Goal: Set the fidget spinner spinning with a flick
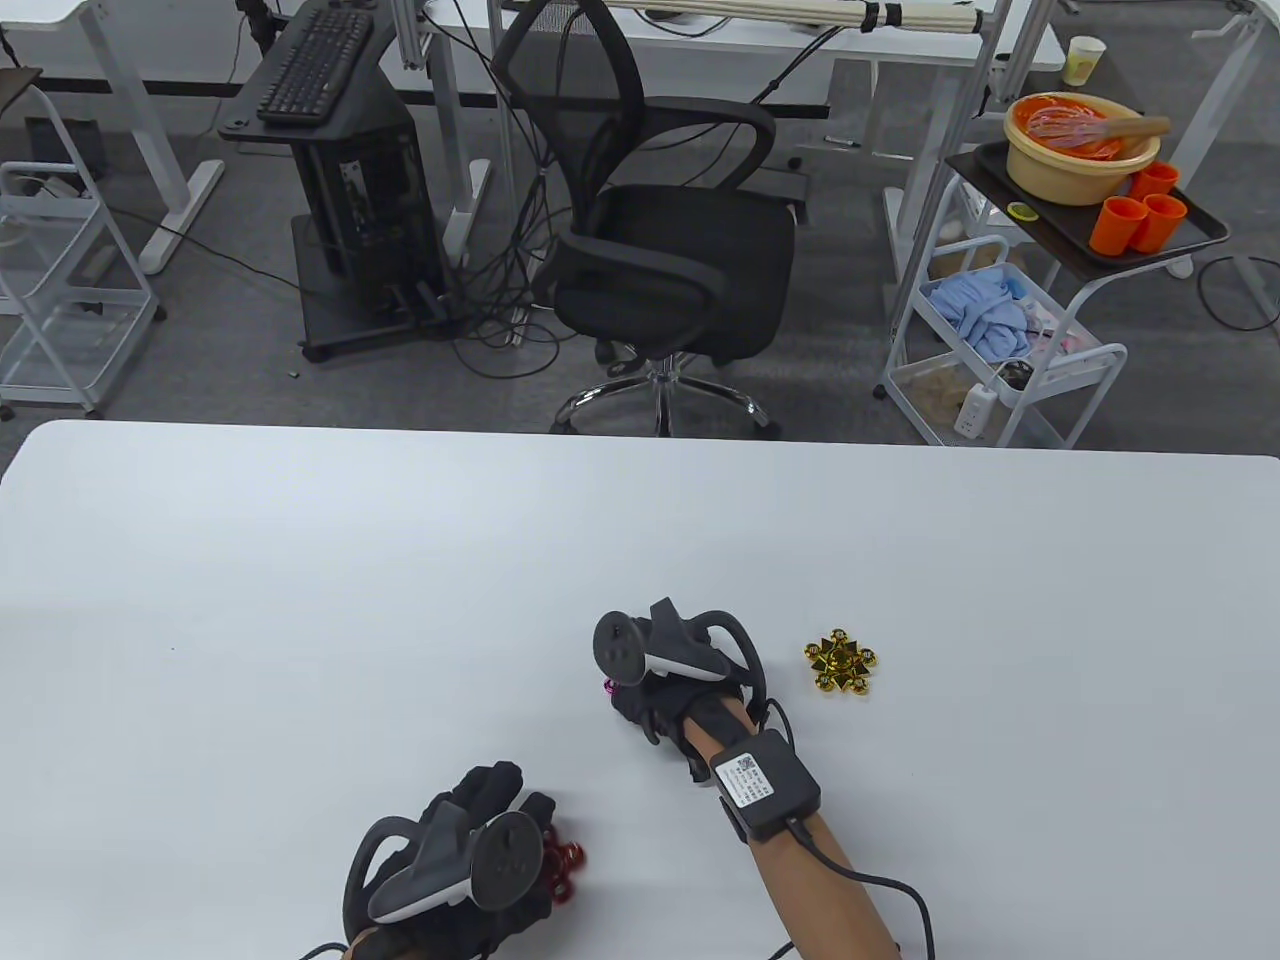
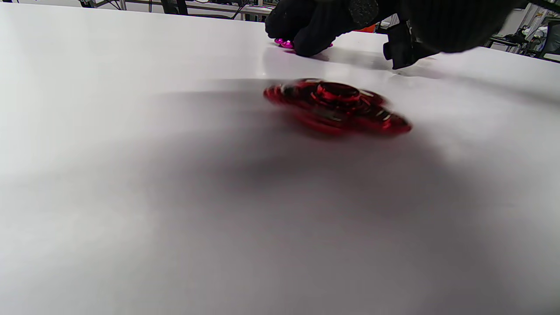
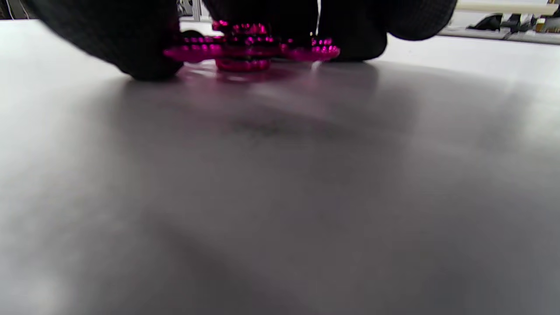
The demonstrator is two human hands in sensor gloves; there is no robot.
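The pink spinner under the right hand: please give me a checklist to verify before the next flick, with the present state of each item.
1. Pink spinner lies flat on the table: ok.
2. Right hand is on the pink spinner, fingers down on both sides: ok.
3. A finger presses its centre cap: cannot tell, the gloves hide it.
4. Gold spinner lies apart from the right hand: ok.
5. Red spinner is blurred, so probably spinning, and the left hand is not touching it in the left wrist view: ok.
6. Pink spinner at rest: cannot tell.
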